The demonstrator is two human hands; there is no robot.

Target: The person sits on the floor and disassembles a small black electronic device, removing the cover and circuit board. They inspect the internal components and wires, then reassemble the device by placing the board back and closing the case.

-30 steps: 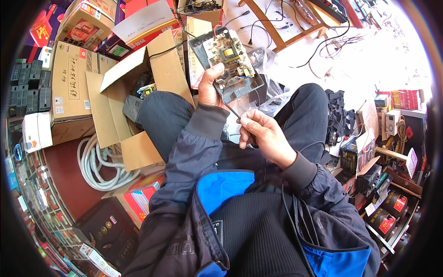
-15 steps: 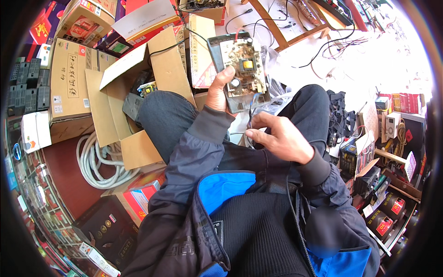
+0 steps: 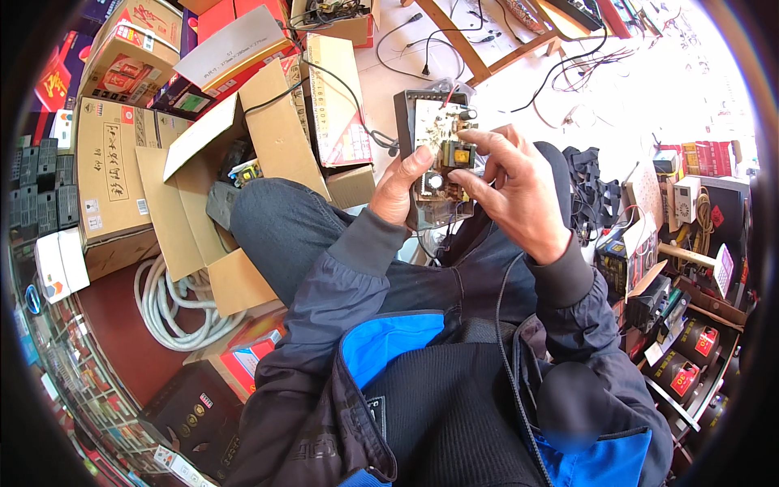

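Observation:
A circuit board (image 3: 432,130) lies in a shallow black plastic case (image 3: 403,114) above my lap. My left hand (image 3: 398,188) is closed on the case's left side, its thumb pressed over the board's edge. The board bears a yellow-and-black transformer (image 3: 461,154) and a round capacitor (image 3: 435,181). From the right, my right hand (image 3: 519,178) reaches over, with thumb and forefinger bent around the transformer on either side. Its other fingers curl behind. Thin dark wires (image 3: 438,243) hang below the case, between my legs. The left hand's fingers under the case are hidden.
An open cardboard box (image 3: 182,195) with electronic parts inside stands by my left knee. Coiled pale hose (image 3: 174,308) lies nearby. Black cables (image 3: 430,49) and a wooden frame (image 3: 454,32) are on the floor ahead. Boxes and tools (image 3: 649,252) crowd the right.
My right hand has left the hanging wires and moved up onto the board, around the transformer. The case in my left hand now stands straighter and sits slightly farther right and lower in view.

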